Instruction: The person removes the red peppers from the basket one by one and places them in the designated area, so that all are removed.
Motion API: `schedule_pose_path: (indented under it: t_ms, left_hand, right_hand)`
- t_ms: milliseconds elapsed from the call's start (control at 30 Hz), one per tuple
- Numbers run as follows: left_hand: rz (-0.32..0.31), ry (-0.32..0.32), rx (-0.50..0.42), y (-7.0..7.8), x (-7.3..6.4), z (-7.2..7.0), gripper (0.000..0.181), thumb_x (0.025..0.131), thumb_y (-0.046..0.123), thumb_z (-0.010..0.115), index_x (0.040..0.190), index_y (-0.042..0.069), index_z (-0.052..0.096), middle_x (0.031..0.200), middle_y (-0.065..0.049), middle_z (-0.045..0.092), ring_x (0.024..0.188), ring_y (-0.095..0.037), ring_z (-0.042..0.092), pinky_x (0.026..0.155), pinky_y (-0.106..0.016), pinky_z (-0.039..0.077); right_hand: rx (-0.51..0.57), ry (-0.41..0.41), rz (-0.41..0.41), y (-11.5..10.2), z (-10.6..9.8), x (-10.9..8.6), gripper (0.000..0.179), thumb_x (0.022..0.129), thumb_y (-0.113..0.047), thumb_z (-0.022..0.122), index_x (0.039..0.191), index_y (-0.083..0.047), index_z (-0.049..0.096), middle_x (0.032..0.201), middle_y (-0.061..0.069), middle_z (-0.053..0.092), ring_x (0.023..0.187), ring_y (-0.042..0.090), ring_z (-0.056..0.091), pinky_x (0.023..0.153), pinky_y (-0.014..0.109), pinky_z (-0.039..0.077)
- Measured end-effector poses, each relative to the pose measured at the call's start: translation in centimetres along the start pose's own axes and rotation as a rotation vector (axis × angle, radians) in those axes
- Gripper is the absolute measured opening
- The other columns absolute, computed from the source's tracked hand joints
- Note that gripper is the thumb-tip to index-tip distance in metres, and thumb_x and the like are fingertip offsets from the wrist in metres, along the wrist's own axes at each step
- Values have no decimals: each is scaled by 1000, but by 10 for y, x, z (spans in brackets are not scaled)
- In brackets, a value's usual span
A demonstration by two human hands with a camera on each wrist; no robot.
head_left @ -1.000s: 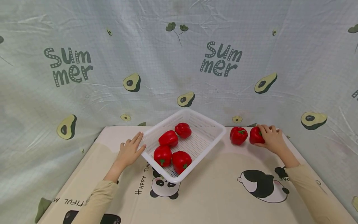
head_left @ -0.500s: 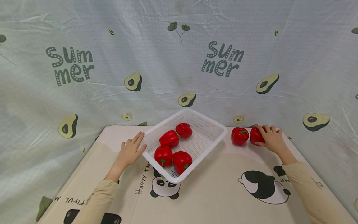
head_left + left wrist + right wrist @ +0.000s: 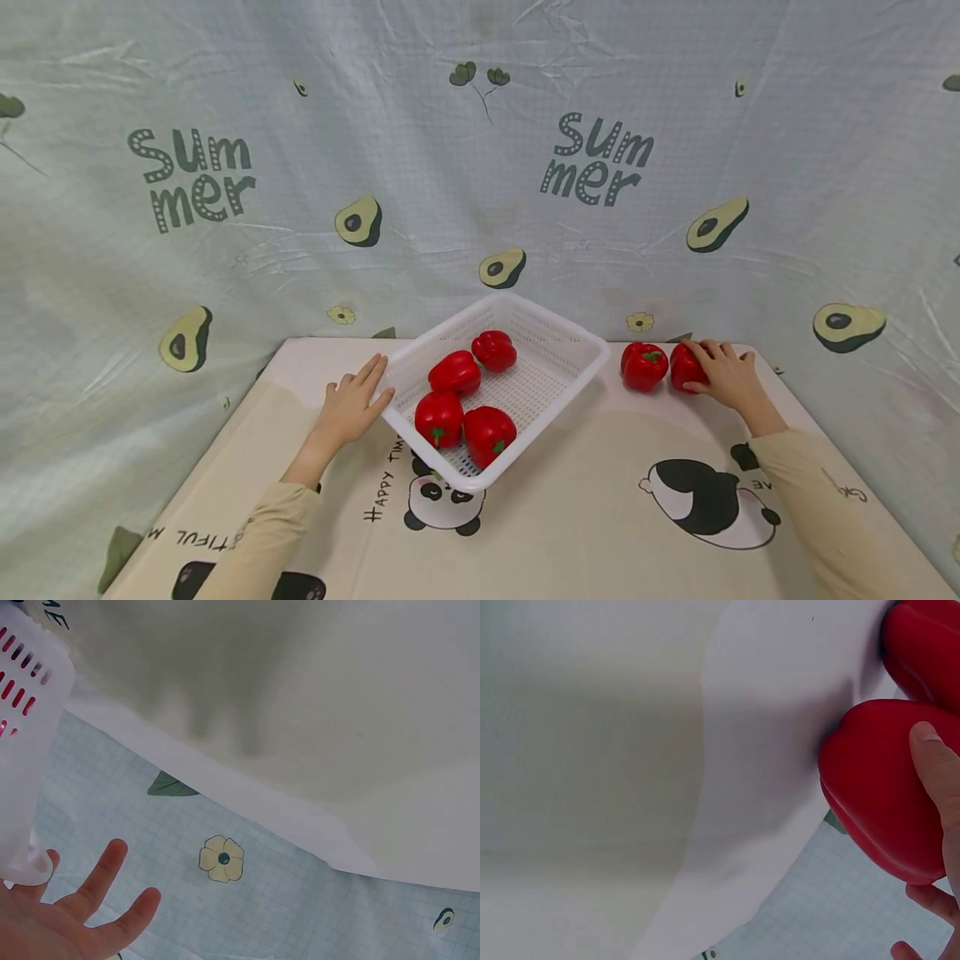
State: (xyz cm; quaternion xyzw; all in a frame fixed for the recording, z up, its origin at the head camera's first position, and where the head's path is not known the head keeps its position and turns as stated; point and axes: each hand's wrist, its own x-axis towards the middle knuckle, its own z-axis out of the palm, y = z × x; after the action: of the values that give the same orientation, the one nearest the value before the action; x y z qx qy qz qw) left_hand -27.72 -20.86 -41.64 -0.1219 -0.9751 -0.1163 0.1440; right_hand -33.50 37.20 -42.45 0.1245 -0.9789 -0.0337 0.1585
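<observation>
My left hand rests against the left rim of a white plastic basket, its fingers fairly straight and spread; in the left wrist view the hand touches the basket's corner. Inside the basket lie several red bell peppers. Far to the right, my right hand holds a red bell pepper on the table, thumb on its near side and fingers over the far side. Another red bell pepper stands just left of it. The right wrist view shows the thumb pressing the held pepper.
The table has a pale cloth with panda prints. Behind it hangs a light curtain printed with avocados and lettering, close to the table's back edge. The basket sits at an angle near that edge.
The hands, peppers and basket stay nearly in place. The right forearm has shifted slightly to the left, and the head view has moved a little.
</observation>
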Motion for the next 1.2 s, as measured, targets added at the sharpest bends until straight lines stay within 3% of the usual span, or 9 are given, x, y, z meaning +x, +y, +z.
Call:
schedule_pose_path:
  t_ms: [367, 767, 1200]
  left_hand:
    - [1, 4, 1, 0, 0, 2, 58, 90, 37, 42, 139, 7, 32, 143, -12, 33, 104, -41, 48, 82, -60, 32]
    - [7, 14, -1, 1, 0, 1, 57, 90, 37, 43, 138, 7, 32, 143, -12, 34, 103, -42, 49, 81, -60, 32]
    - [14, 9, 2, 0, 1, 0, 57, 90, 37, 43, 138, 7, 33, 142, -12, 34, 103, -42, 49, 81, -61, 32]
  right_hand:
    - [15, -35, 5, 1, 4, 3, 71, 74, -29, 70, 131, -8, 33, 120, 25, 43, 108, 44, 36, 79, 67, 30]
    - [92, -69, 4, 2, 3, 5, 76, 70, -28, 73, 131, -10, 32, 123, 26, 38, 110, 47, 32, 82, 68, 26]
    - [79, -70, -6, 2, -1, 4, 75, 70, -27, 74, 131, -11, 32, 124, 27, 38, 110, 48, 33, 81, 68, 28]
